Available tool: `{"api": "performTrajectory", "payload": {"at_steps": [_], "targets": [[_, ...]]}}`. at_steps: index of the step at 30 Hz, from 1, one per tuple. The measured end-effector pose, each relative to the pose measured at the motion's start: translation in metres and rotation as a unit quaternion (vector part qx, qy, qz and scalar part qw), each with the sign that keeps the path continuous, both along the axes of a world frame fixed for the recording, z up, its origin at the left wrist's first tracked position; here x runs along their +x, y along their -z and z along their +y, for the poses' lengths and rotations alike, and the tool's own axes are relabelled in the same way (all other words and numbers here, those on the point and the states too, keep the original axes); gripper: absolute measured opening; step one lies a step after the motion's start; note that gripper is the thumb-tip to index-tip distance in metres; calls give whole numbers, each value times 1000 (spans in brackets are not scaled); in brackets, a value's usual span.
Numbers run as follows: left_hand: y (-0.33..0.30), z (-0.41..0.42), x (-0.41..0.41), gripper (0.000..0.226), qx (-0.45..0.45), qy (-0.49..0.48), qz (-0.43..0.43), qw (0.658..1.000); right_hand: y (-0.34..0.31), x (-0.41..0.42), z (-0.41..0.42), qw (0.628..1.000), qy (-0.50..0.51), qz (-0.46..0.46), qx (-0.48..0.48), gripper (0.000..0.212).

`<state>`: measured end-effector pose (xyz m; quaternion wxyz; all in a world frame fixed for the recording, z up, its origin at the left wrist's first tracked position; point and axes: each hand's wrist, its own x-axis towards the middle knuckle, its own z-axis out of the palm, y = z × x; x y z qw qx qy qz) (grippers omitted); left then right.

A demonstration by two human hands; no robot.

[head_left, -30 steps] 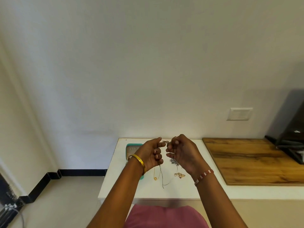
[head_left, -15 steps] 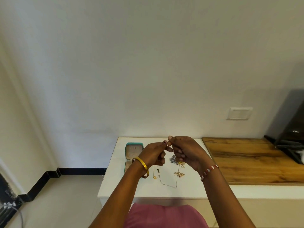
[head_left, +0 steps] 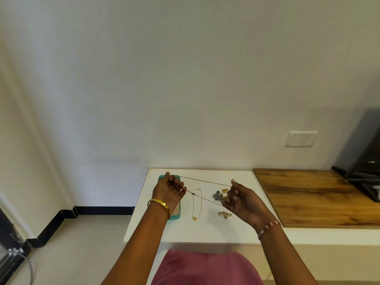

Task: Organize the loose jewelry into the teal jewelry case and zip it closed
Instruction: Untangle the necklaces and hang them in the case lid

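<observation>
Hidden and unclear parts

The left hand [head_left: 169,191] and wrist cover most of the teal jewelry case [head_left: 176,215]; its contents are unreadable. The jewelry cluster [head_left: 219,196] beside the right hand [head_left: 241,199] is too small to identify. The dark object [head_left: 364,159] far right is cut off.

Two chains: one taut [head_left: 205,180], one lying [head_left: 197,202]; three earring clusters [head_left: 218,196] [head_left: 225,190] [head_left: 224,214]; one teal case [head_left: 177,212].

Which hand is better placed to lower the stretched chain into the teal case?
Left, probably. The left hand pinches one end of the thin chain directly over the teal case. The right hand holds the other end over the loose jewelry, further away.
</observation>
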<state>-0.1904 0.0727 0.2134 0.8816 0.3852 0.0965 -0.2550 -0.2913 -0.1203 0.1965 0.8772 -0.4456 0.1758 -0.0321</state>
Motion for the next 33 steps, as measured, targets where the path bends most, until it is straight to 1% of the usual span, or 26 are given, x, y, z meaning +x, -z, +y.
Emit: {"api": "performTrajectory", "payload": {"at_steps": [2,4,6,7,9,11,14,17,19,22,23,26,33], "targets": [[8,-1,0,34,10,-9,14,1000,6,0,-2,997,35,-30,64,37],[16,-2,0,32,38,-5,17,999,9,0,-4,989,66,-51,118,39],[23,-4,-1,29,67,1,17,998,12,3,-5,982,98,-64,145,37],[26,-5,-1,26,84,4,14,996,13,5,-6,982,112,-62,139,33],[34,-4,-1,20,123,14,3,992,15,9,-10,985,128,-43,109,24],[43,-3,0,16,160,28,-7,987,19,13,-14,987,138,-24,78,20],[55,-3,0,14,212,56,-25,975,27,18,-19,987,153,6,41,20],[62,-5,-2,17,265,79,-46,960,35,25,-22,986,163,29,9,19],[67,-5,-1,15,316,91,-74,942,40,30,-26,985,163,52,-26,18],[83,-4,3,9,394,108,-124,904,45,40,-33,980,152,81,-94,18],[89,-4,4,12,410,112,-136,895,46,45,-36,978,148,88,-119,19],[108,-9,3,15,439,117,-154,878,47,62,-42,965,133,103,-199,21],[145,-36,10,15,478,106,-146,859,65,115,-57,925,94,135,-341,20]]}}
